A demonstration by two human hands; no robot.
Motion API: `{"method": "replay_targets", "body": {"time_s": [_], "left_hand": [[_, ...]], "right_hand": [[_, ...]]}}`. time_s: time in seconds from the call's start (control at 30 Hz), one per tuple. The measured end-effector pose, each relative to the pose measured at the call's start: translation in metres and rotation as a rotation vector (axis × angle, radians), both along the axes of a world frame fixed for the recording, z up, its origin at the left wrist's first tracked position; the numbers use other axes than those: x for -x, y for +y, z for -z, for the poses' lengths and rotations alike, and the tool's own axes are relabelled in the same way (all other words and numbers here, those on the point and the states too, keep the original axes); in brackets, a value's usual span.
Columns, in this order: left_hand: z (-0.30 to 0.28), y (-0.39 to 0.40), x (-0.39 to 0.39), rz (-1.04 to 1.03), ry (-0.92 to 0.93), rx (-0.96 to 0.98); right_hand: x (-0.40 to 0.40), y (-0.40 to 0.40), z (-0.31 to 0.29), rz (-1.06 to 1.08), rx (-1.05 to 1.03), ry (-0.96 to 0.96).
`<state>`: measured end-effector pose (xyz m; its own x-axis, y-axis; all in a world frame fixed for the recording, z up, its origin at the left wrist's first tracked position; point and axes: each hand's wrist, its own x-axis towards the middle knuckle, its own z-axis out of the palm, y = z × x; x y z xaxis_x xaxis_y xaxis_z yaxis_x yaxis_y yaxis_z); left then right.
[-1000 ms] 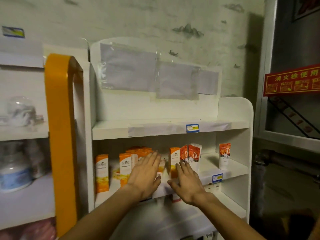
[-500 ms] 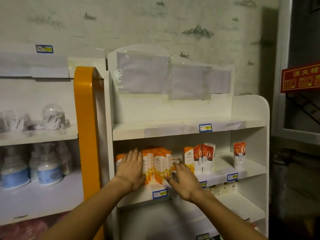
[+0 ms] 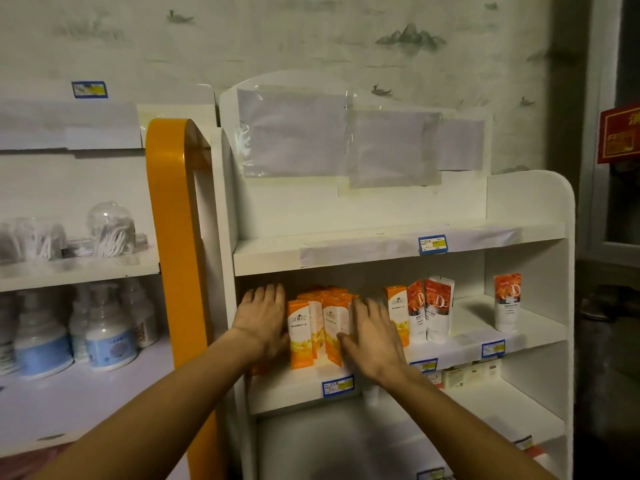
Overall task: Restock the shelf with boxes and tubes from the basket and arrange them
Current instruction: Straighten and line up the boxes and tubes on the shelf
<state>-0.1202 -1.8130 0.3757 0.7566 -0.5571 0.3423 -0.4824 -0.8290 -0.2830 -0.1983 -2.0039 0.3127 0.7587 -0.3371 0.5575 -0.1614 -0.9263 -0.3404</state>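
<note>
Boxes [image 3: 313, 332], orange-and-white with unreadable print, pressed between left hand [image 3: 261, 320] and right hand [image 3: 372, 336].

1. One view only: head cam, wide-angle, worn by the person, so no 2nd view to overlap.
2. Faces fwd and slightly down at the white shelf unit [image 3: 530, 237], near-frontal, unit a bit right of centre.
3. Close: both forearms run in from the bottom edge, left hand [image 3: 262, 315] and right hand [image 3: 372, 336] at mid-frame.
4. Edges bow, wide lens.

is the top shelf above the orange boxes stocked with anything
No, the top shelf is bare, while the orange boxes stand one level below.
</note>
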Motion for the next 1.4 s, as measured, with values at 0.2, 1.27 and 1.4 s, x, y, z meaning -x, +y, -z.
{"method": "replay_targets", "body": {"time_s": [0.2, 1.27, 1.4], "left_hand": [[-0.003, 0.001, -0.018, -0.09, 0.012, -0.142], [-0.03, 0.005, -0.022, -0.063, -0.125, -0.373], [-0.027, 0.006, -0.021, -0.076, -0.104, -0.387]], "right_hand": [[-0.023, 0.008, -0.019, -0.019, 0.183, 0.02], [-0.063, 0.037, -0.031, -0.469, -0.06, 0.002], [-0.068, 0.046, -0.026, -0.47, -0.137, -0.065]]}}
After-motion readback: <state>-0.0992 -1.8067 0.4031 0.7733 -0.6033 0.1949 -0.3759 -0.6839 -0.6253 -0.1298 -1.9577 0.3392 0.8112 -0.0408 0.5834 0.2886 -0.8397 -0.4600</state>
